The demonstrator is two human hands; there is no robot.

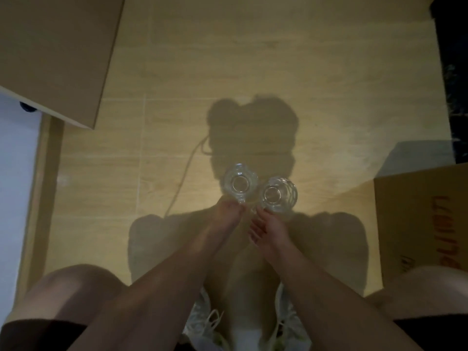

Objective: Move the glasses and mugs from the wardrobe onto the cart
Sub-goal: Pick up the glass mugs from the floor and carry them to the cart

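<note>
The left hand (pixel 229 211) pinched one glass mug (pixel 238 183) by its handle, and the right hand (pixel 268 226) held the second mug (pixel 277 196) likewise, both over the floor (pixel 177 72). Such light grips risked slipping, and the mugs, nearly touching, could knock together.

Both glass mugs clear and colourless: left mug (pixel 238 184) with faceted walls, right mug (pixel 278 196) with a ribbed, ringed pattern on its side. Floor (pixel 253 72) pale yellow-tan, wood-grain planks with thin light seams, a grey shadow across it. Cardboard box (pixel 420 224) brown with orange-red lettering; shorts (pixel 38 335) dark brown; shoes (pixel 205 323) white with pale laces.
</note>
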